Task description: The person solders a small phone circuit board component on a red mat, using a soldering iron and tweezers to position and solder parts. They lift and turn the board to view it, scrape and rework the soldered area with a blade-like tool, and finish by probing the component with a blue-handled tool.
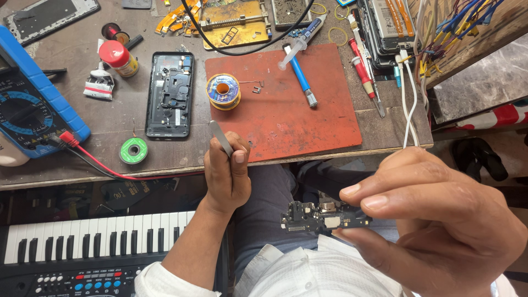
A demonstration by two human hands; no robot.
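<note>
My left hand (226, 175) rests at the front edge of the workbench, closed around metal tweezers (221, 137) whose tip points up and left. My right hand (434, 220) is raised close to the camera above my lap, pinching a small black circuit board (324, 216) between thumb and fingers. An opened black phone body (169, 94) lies on the bench above and left of my left hand. A spool of solder wire (223, 91) sits on the red mat (297, 115).
A blue multimeter (27, 104) with red and black leads lies at the left. A green reel (133, 150), a red-capped bottle (117, 58), a blue syringe (300, 74), screwdrivers (364, 74) and cables crowd the bench. A keyboard instrument (82, 242) stands below the bench at lower left.
</note>
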